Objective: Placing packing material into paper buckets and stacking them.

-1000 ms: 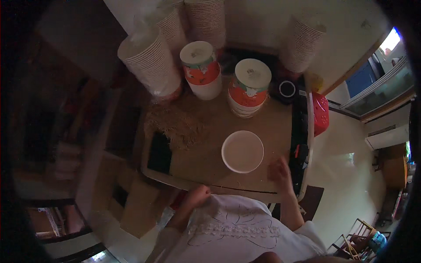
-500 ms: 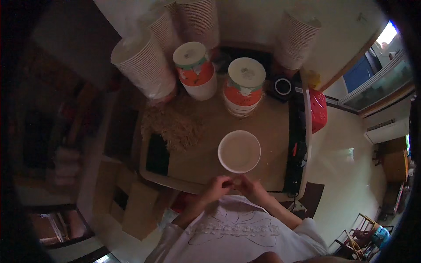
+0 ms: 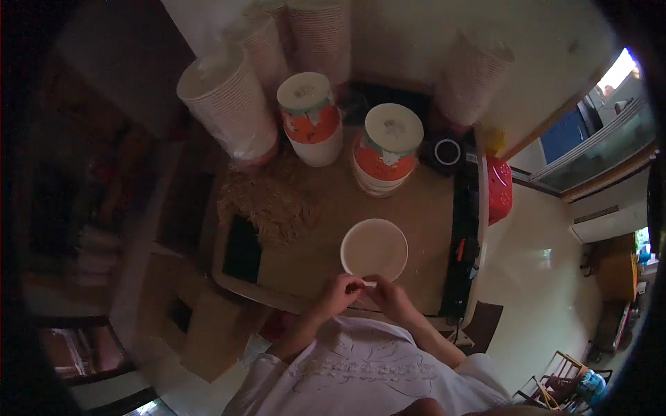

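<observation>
A white round paper bowl stands on the brown tabletop right in front of me, with nothing visible inside it. At its near rim my left hand and my right hand are close together, fingertips pinched. Something small and pale shows between them, too small to name. Left of the bowl lies a loose pile of tan stringy strands. Behind the bowl are an orange, white and green paper tub and a similar tub farther left, both topped with pale discs.
Tall wrapped stacks of white paper bowls rise at the back left and back right. A black device with a round ring sits near the table's right edge, beside a red plastic basket. A cardboard box stands lower left.
My view has shifted slightly, so the table things appear a little lower. My hands are now closer to the bowl's near rim, still pinched together.
</observation>
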Demonstrator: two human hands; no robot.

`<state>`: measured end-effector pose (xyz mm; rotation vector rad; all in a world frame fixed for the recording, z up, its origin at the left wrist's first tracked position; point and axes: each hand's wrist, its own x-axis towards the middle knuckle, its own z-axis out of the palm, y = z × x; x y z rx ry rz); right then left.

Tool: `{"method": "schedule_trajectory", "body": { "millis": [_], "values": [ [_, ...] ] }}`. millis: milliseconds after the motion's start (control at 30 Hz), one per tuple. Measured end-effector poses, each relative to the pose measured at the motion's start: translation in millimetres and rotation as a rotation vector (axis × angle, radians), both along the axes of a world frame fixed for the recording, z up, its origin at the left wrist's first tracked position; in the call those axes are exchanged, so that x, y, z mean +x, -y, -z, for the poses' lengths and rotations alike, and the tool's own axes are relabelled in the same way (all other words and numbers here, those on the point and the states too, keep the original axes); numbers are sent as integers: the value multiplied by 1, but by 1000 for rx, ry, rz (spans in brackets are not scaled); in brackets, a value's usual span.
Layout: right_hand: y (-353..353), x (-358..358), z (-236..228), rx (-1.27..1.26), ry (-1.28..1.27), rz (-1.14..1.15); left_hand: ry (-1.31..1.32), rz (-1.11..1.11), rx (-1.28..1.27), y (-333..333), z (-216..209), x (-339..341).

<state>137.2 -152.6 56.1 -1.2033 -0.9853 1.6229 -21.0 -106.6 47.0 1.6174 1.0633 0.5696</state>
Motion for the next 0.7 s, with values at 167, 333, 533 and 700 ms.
{"method": "schedule_trajectory", "body": {
  "millis": [167, 333, 533, 700],
  "values": [
    [-9, 11, -16, -105, 668, -132, 10, -10, -120, -5, 8, -4],
    [-21, 11, -2, 73, 453, 12, 62, -37, -180, -18, 6, 1],
    [-44, 7, 24, 119, 204, 42, 18, -82, -196, -35, 7, -6],
    [-54, 6, 37, 147, 348, 46, 21, -81, -96, -44, 19, -4]
  ]
}}
